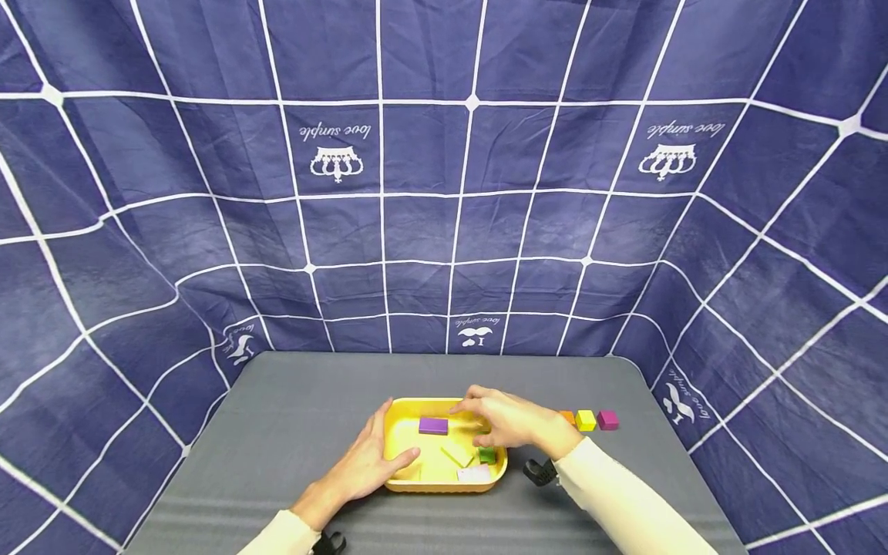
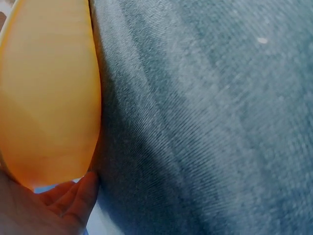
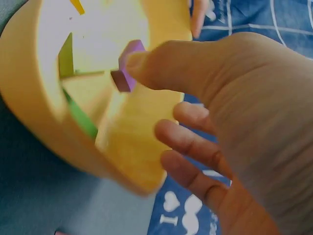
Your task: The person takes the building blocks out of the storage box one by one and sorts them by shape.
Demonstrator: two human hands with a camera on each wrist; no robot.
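A yellow plastic tub [image 1: 398, 487] stands on the grey table. Along its left wall lies my left hand [image 1: 368, 459], thumb over the front left rim and fingers outside; the left wrist view shows curled fingers [image 2: 83, 196] at the tub's end. Above the right part of the tub hovers my right hand [image 1: 509, 418], fingers loosely bent and holding nothing. Inside are a purple block [image 1: 433, 426], a pale yellow block [image 1: 458, 455], a green block [image 1: 488, 455] and a whitish block [image 1: 475, 473]. In the right wrist view the thumb overlaps the purple block [image 3: 128, 78].
Right of the tub, an orange block [image 1: 568, 417], partly hidden by the right wrist, a yellow cube [image 1: 586, 420] and a magenta cube [image 1: 607, 420] stand in a row. A blue cloth with white lines [image 1: 423, 231] hangs behind and at both sides of the table [image 1: 312, 401].
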